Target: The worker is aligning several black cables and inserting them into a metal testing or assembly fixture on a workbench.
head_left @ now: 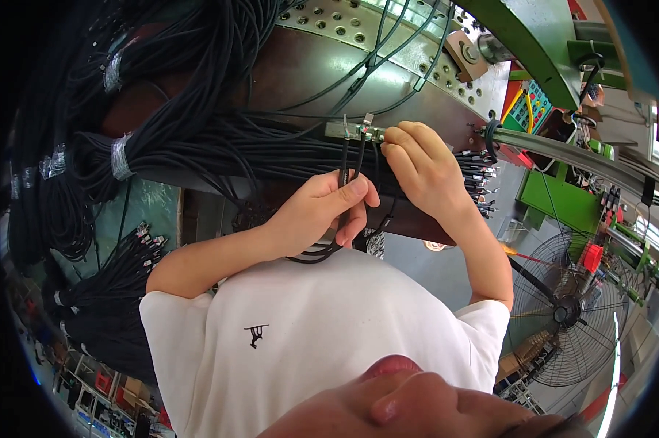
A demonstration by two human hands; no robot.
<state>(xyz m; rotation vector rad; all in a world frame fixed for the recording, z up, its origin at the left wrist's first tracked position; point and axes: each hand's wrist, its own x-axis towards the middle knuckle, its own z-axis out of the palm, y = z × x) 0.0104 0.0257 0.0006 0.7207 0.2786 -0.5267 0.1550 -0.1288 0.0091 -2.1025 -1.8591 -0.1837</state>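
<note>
A factory workshop, by its look: black cables lie in tied bundles across the surface, near a hole-studded metal plate; around are green machinery, a large caged fan, a tube light and cartons.

The left hand curls near the bent-fingered right hand.

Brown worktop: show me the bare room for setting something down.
The brown worktop looks bare between the black cable bundle and the perforated plate, with a smaller patch between that plate and the right hand. Nearer the left hand, long cables crowd it.
</note>
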